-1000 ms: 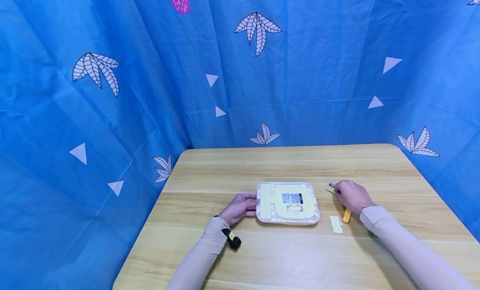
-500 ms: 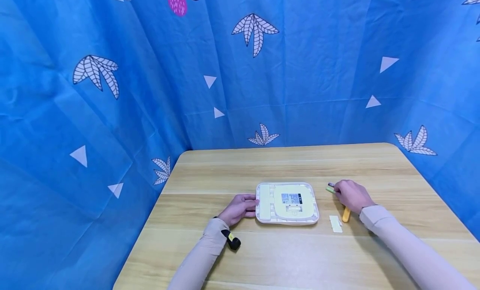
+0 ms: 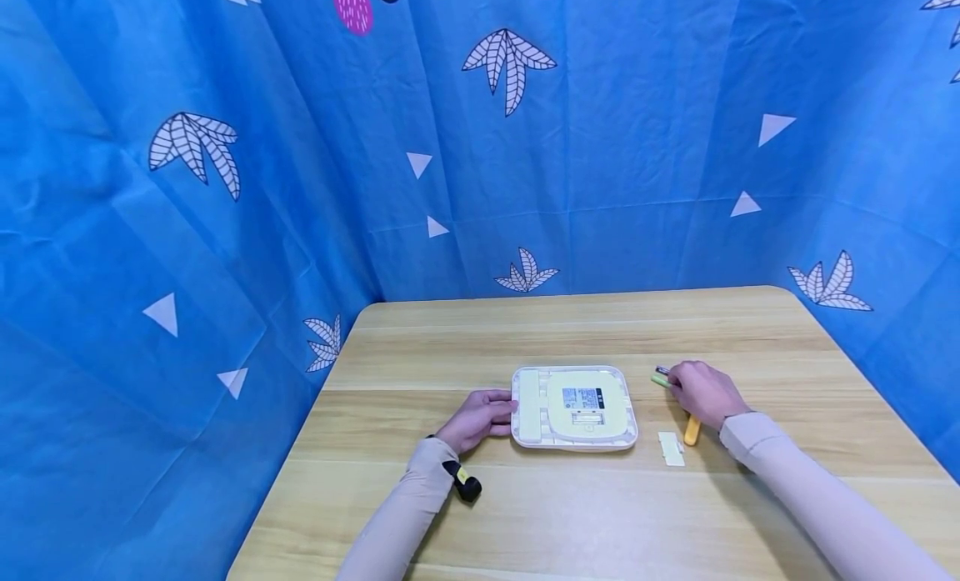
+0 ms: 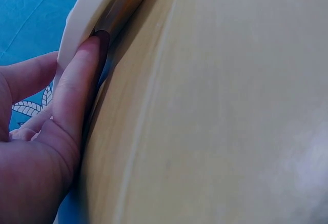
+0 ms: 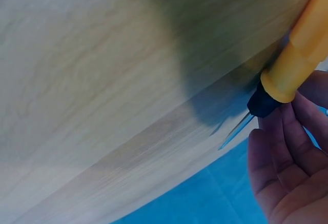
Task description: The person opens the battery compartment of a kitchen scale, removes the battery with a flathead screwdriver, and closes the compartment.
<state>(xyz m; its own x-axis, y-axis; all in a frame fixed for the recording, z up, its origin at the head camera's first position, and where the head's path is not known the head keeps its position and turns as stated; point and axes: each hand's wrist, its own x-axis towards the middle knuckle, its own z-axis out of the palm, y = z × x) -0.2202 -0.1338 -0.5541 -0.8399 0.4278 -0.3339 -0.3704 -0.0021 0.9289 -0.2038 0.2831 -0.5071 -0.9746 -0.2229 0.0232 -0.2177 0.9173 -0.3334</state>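
Observation:
A white rounded-rectangular device (image 3: 533, 406) lies underside up, its label and small battery compartment showing. My left hand (image 3: 474, 420) is at its left edge; in the left wrist view the thumb (image 4: 77, 90) reaches under the rim and another finger touches the outer side, gripping it. My right hand (image 3: 703, 390) covers the right part of a green cylinder (image 3: 661, 381), which looks like a battery, with a dark silver-ended one (image 3: 662, 370) beside it. Whether the fingertips pinch them is hidden. A yellow-handled screwdriver (image 5: 292, 75) lies beneath that hand, its metal tip past the fingers.
A small white tabbed cover (image 3: 672, 449) lies between the device and the screwdriver handle. Everything rests on a wooden table (image 3: 450, 339). Blue patterned cloth (image 3: 637, 164) hangs behind and to the left. A black strap mount (image 3: 467, 483) hangs at my left wrist.
The view has shifted very slightly with the head. Both hands, the device, the screwdriver and the cover stay in place.

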